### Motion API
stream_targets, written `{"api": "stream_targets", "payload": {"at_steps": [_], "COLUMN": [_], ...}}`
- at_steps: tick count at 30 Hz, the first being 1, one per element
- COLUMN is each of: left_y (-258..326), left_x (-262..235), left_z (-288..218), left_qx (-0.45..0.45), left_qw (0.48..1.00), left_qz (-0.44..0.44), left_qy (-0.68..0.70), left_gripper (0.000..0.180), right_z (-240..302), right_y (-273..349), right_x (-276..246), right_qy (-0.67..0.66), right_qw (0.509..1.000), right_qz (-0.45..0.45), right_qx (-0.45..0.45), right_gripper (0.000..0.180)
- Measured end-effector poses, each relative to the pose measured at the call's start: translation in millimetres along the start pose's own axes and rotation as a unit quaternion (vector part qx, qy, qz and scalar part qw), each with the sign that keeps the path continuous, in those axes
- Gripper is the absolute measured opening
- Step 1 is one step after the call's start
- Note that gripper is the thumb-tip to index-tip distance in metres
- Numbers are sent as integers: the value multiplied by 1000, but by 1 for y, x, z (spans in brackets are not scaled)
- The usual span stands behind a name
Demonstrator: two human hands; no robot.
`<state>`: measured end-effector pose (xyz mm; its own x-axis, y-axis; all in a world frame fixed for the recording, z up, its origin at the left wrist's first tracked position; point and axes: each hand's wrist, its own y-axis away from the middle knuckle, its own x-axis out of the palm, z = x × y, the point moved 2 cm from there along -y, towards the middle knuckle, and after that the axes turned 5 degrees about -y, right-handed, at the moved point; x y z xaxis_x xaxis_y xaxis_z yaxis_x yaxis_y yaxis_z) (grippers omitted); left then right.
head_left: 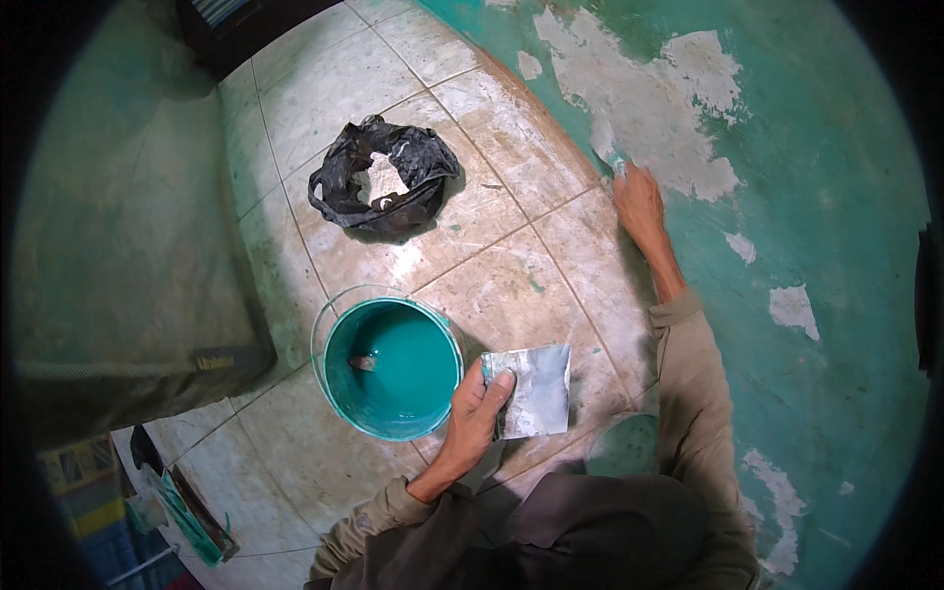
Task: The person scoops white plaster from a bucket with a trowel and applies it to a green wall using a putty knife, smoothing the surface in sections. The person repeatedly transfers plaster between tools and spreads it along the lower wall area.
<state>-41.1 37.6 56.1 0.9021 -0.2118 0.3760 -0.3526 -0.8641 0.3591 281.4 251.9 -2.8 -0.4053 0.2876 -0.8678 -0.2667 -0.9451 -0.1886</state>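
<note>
We find the left hand (472,421) pinching the left edge of a grey plate (541,393), thumb on top. We judge the plate light and stiff, likely slick where smeared, best held by that edge. Ahead and right of this grip, the right hand (641,208) has fingers curled around a small scraper (605,146) at the patched wall (816,216). Just left stands a paint bucket (392,434); farther ahead, a black bag (430,157).

Left hand (470,425) closed, thumb (502,383) uppermost, forearm (379,521) angled inward; right arm (693,383) stretched forward, right hand (639,204) curled.
</note>
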Motion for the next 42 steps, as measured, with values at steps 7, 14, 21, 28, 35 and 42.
{"api": "stream_targets", "payload": {"at_steps": [7, 14, 21, 28, 35, 42], "left_y": [-4, -9, -28, -24, -17, -8], "left_x": [7, 6, 31, 50, 60, 50], "left_z": [11, 21, 26, 6, 2, -11], "left_qx": [2, -28, -107, 3, 183, 421], "left_qw": [999, 994, 970, 986, 971, 819], "left_qz": [-12, -40, 1, 45, 110, 213], "left_qy": [34, 102, 216, 163, -109, -328], "left_gripper": [30, 30, 30, 30, 28, 44], "right_z": [27, 21, 47, 2, 13, 46], "right_y": [44, 152, 271, 310, 356, 346], "right_x": [-9, -72, -126, -155, -178, -166], "right_qy": [28, -249, -232, 16, -542, -593], "right_qw": [996, 962, 956, 994, 744, 710], "right_qz": [63, 114, 134, 71, 203, 197], "right_qx": [-65, 8, -115, -80, 334, 325], "right_gripper": [31, 40, 51, 46, 22, 25]}}
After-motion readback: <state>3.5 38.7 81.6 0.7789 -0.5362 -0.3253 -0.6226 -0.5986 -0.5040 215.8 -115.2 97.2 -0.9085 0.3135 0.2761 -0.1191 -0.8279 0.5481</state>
